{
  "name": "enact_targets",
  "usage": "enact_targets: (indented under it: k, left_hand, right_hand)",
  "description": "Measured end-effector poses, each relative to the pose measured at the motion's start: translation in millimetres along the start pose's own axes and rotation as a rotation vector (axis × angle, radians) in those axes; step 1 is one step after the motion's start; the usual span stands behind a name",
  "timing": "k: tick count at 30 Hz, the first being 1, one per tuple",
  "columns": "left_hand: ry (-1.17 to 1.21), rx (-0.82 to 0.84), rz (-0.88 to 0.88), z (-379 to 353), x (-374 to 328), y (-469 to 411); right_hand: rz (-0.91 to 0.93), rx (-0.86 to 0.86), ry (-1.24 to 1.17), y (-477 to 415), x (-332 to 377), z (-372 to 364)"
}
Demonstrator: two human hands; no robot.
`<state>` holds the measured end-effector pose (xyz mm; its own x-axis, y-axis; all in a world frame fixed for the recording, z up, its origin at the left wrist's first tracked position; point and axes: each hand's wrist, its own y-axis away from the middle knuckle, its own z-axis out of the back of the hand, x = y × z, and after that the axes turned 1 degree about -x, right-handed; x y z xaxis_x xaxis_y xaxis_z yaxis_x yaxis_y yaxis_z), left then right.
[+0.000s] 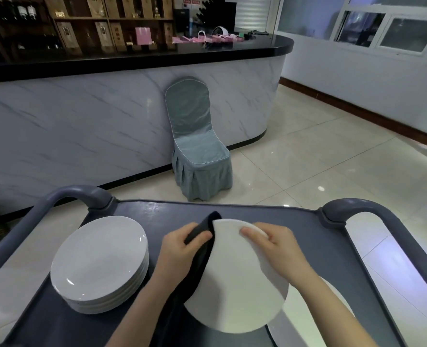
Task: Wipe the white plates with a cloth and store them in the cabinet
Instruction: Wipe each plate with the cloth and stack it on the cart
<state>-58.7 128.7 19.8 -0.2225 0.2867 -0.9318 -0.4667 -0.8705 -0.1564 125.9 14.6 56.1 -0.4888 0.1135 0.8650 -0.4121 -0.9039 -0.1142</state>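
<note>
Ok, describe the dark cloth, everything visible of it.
The cloth is black, soft and matte, and looks like plain fabric. The left hand grips its upper part and presses it to the left rim of the tilted white plate, where it folds over the edge. The rest hangs in a loose fold between wrist and plate, above the cart. Its lower end is hard to make out.

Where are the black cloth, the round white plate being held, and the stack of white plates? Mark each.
black cloth (200, 267): head view, fold along the plate's left edge.
held round white plate (237, 286): head view, middle of its face.
stack of white plates (100, 259): head view, centre of the top plate.
</note>
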Motion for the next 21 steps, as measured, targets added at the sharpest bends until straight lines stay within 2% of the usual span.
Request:
enact_targets:
  k: [2,4,8,11,13,16,19,21]
  left_hand:
    - [0.055,-0.161,0.111,-2,10,12]
    - [0.092,-0.188,0.208,-2,15,15]
    - [0.034,-0.031,0.126,7,7,3]
    - [-0.125,0.150,-0.003,8,-4,-6]
    - [-0.183,0.201,-0.026,5,-5,-5]
    - [-0.091,0.066,0.018,2,5,7]
    - [0.054,-0.139,0.145,-1,16,18]
    - [0.070,-0.145,0.194,2,18,14]
  right_hand:
    - [-0.151,-0.156,-0.181,5,-5,-1]
    - [-0.261,-0.214,-0.265,10,-9,-3]
    - [-0.178,-0.080,-0.133,12,-6,-3]
    - [-0.063,0.074,0.014,8,1,-9]
    - [-0.023,0.116,0.052,7,2,-11]
    - [-0.035,0.034,-0.013,6,-4,-3]
    - [-0.184,-0.153,-0.225,11,-8,-3]
    - [-0.257,-0.193,-0.265,13,-10,-6]
